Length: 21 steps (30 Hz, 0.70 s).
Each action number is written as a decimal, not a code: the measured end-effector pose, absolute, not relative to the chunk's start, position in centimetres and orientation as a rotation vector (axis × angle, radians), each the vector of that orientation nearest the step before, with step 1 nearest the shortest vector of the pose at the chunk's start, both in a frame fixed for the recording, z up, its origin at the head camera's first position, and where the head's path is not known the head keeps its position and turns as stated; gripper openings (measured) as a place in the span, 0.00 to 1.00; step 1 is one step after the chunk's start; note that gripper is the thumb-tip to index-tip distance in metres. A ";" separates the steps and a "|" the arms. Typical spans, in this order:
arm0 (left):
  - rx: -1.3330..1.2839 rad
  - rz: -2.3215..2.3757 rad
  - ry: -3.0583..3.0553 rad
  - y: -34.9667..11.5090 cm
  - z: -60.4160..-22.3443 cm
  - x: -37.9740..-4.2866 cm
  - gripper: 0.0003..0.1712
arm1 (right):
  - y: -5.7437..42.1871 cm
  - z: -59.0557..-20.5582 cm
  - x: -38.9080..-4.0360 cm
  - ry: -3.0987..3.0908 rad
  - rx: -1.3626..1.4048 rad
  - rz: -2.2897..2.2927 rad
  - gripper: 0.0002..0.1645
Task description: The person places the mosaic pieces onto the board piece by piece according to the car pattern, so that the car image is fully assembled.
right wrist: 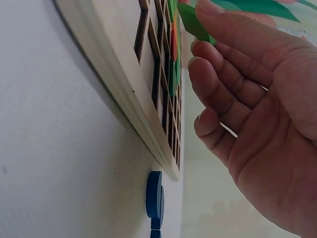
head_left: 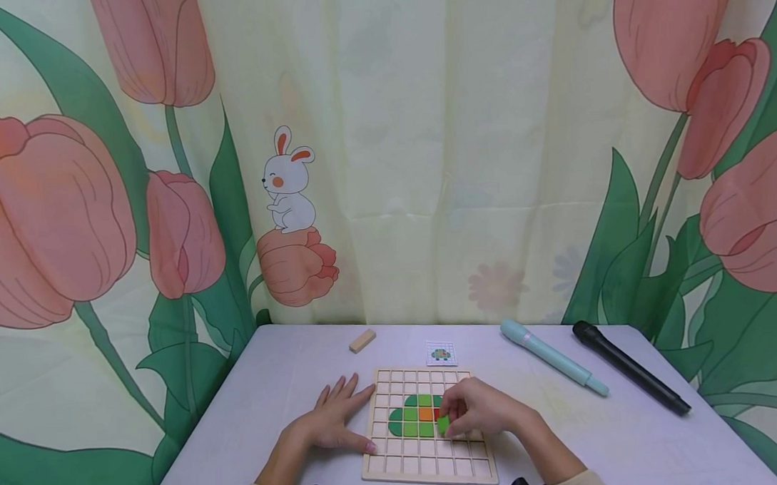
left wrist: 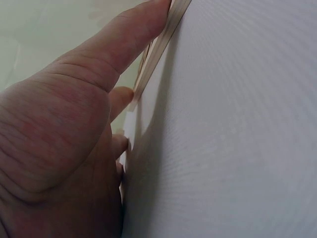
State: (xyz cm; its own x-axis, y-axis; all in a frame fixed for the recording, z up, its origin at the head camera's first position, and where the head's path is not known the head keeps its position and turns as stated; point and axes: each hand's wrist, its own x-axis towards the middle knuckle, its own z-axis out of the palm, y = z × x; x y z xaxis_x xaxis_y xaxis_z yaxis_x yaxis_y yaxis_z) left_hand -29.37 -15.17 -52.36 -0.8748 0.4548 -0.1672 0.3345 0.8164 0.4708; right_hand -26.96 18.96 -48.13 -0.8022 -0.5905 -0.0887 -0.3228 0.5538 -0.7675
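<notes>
A wooden grid board (head_left: 428, 462) lies on the table, with green, orange and red tiles (head_left: 410, 414) set in its middle cells. My right hand (head_left: 481, 407) is over the board's right half and pinches a green tile (right wrist: 195, 22) between thumb and fingers. In the right wrist view, this tile is tilted just off the board. My left hand (head_left: 333, 416) is spread on the table at the board's left side. Its thumb (left wrist: 133, 34) and index fingertip touch the board's edge. Part of the pattern is hidden behind my right hand.
Beyond the board lie a small pattern card (head_left: 441, 353) and a plain wooden block (head_left: 363, 341). A light blue rod (head_left: 553, 358) and a black rod (head_left: 630, 367) lie to the right. Blue pieces (right wrist: 154, 196) show beside the board in the right wrist view.
</notes>
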 end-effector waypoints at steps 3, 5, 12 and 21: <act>0.601 0.638 2.726 -15.2 -52.3 -29.3 0.68 | 18.9 -48.3 -27.0 2.448 -0.755 -1.104 0.11; 0.601 0.636 2.727 -15.1 -52.3 -29.3 0.68 | 18.8 -48.3 -26.9 2.451 -0.759 -1.092 0.11; 0.601 0.635 2.727 -15.2 -52.3 -29.2 0.68 | 18.6 -48.5 -26.8 2.474 -0.772 -1.050 0.11; 0.602 0.636 2.725 -15.2 -52.2 -29.2 0.68 | 18.3 -48.5 -26.7 2.498 -0.756 -1.023 0.11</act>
